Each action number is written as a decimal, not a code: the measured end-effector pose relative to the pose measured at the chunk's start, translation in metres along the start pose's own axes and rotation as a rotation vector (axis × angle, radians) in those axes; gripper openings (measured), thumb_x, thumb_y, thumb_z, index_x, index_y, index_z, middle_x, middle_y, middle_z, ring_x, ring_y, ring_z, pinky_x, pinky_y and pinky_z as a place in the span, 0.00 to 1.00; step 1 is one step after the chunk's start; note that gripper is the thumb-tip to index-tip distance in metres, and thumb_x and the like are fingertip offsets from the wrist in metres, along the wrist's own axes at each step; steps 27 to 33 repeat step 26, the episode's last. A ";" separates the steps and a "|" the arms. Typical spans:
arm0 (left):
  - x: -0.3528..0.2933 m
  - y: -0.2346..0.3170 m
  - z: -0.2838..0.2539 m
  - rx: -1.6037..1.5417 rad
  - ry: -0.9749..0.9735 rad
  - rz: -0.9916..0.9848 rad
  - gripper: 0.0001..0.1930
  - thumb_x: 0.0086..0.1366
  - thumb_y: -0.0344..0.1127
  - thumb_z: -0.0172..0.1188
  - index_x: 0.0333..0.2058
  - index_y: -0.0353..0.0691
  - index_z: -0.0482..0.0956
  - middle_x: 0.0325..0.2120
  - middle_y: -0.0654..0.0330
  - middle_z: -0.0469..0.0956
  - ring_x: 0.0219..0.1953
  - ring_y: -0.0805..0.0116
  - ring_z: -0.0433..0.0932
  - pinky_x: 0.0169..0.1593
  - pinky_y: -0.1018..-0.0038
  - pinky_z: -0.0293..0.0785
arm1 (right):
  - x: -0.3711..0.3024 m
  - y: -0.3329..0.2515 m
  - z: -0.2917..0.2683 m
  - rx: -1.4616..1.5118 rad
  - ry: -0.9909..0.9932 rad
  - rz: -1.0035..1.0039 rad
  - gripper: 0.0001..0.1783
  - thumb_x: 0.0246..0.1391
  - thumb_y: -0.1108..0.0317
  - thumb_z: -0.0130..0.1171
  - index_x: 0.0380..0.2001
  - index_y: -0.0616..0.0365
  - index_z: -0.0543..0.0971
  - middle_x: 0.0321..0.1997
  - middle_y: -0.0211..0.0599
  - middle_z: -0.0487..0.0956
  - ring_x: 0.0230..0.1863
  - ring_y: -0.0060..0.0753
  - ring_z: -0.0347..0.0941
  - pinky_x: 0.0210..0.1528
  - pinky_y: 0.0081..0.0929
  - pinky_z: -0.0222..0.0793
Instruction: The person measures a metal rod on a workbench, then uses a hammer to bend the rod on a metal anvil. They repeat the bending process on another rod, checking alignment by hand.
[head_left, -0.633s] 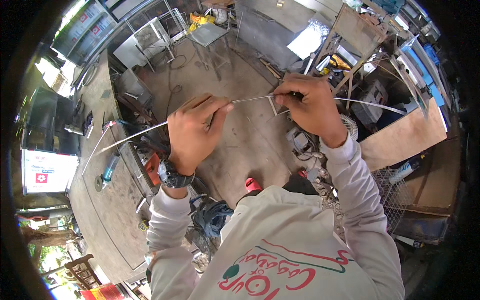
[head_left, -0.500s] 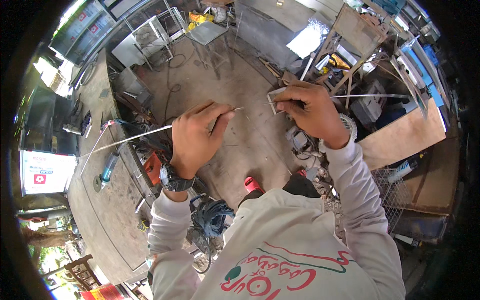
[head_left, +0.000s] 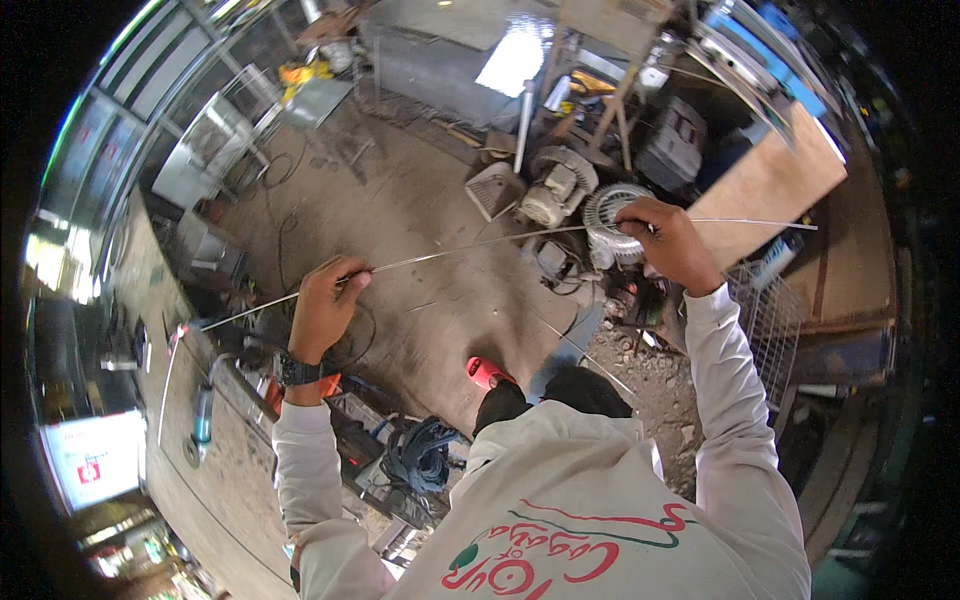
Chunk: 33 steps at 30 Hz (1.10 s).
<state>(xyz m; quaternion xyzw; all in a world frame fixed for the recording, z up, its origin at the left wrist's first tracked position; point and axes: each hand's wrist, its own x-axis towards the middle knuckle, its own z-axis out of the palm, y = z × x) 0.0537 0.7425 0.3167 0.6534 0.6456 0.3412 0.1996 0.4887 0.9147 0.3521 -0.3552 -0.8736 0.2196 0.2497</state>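
A long thin metal rod (head_left: 470,246) stretches across in front of me, bowed slightly between my hands. My left hand (head_left: 325,308) pinches it between thumb and fingers, with a dark watch (head_left: 296,370) on that wrist. Farther right, my right hand (head_left: 668,245) is closed around the rod, whose end sticks out past the knuckles over a wooden board (head_left: 770,185). Leftward, the rod runs toward the workbench, where a thin bent piece (head_left: 168,385) with a red part at its top shows. Whether the two touch there, I cannot tell.
The workbench (head_left: 190,510) on the left carries a teal angle grinder (head_left: 203,415). Beside my right hand lie a ribbed round motor housing (head_left: 612,215) and a grey motor (head_left: 556,190). A wire basket (head_left: 765,320) stands at right; coiled dark cable (head_left: 422,455) lies near my feet.
My hands have moved apart, the left one leftward and down, the right one rightward. A long span of rod now shows between them. The view has turned and shifted.
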 end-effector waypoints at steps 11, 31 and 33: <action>0.060 0.139 0.121 -0.020 -0.254 0.290 0.07 0.64 0.33 0.61 0.36 0.35 0.81 0.28 0.57 0.78 0.25 0.69 0.71 0.31 0.74 0.67 | -0.212 0.017 -0.108 0.039 0.176 0.337 0.06 0.48 0.75 0.64 0.31 0.64 0.80 0.32 0.45 0.80 0.37 0.47 0.77 0.39 0.37 0.72; -0.130 0.560 0.479 -0.286 -0.726 1.070 0.09 0.61 0.35 0.64 0.41 0.45 0.83 0.32 0.56 0.81 0.31 0.54 0.81 0.32 0.67 0.77 | -0.629 -0.036 -0.226 -0.233 0.518 0.583 0.06 0.49 0.76 0.64 0.33 0.62 0.80 0.32 0.40 0.78 0.33 0.46 0.78 0.34 0.38 0.73; -0.130 0.560 0.479 -0.286 -0.726 1.070 0.09 0.61 0.35 0.64 0.41 0.45 0.83 0.32 0.56 0.81 0.31 0.54 0.81 0.32 0.67 0.77 | -0.629 -0.036 -0.226 -0.233 0.518 0.583 0.06 0.49 0.76 0.64 0.33 0.62 0.80 0.32 0.40 0.78 0.33 0.46 0.78 0.34 0.38 0.73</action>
